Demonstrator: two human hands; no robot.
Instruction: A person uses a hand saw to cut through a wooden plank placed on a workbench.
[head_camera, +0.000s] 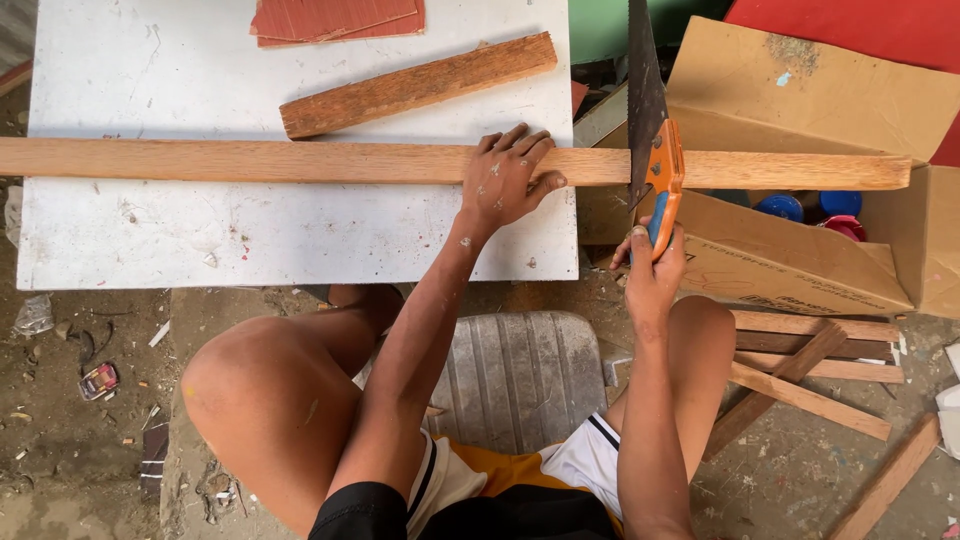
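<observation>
A long wooden plank (250, 161) lies across a white table (200, 230) and sticks out past its right edge over a cardboard box. My left hand (505, 178) presses flat on the plank near the table's right edge. My right hand (652, 268) grips the orange and blue handle of a hand saw (650, 120). The saw's dark blade crosses the plank just right of the table edge, pointing away from me.
A shorter wooden piece (415, 85) and a reddish corrugated sheet (335, 18) lie on the table's far side. An open cardboard box (800, 260) with coloured lids inside stands at the right. Several wood offcuts (810, 375) lie on the dirt floor. I sit on a grey stool (520, 375).
</observation>
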